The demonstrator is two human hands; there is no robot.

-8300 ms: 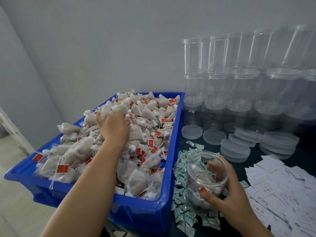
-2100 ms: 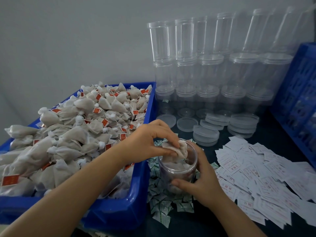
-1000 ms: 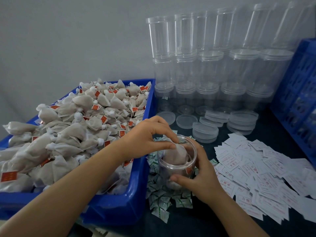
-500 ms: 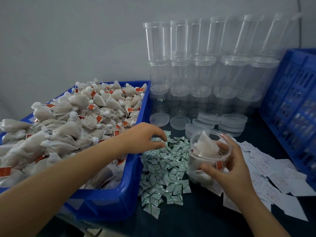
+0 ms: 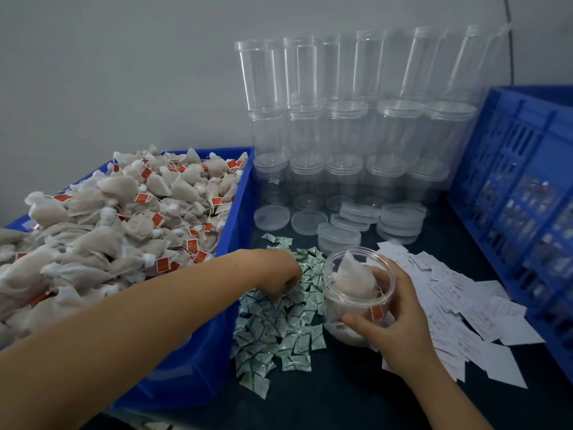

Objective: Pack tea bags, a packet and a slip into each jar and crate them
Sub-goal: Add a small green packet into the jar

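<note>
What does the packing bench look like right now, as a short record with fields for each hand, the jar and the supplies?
left hand: reaching into the green-and-white packets
right hand: gripping the jar
jar: tilted, tea bags inside, no lid
blue bin: heaped with tea bags
paper slips: right of jar
lids: behind, before stacked empty jars

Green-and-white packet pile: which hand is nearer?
Left. The left hand is down on the packet pile, fingers among the packets. The right hand is beside the pile, gripping the jar of tea bags.
</note>
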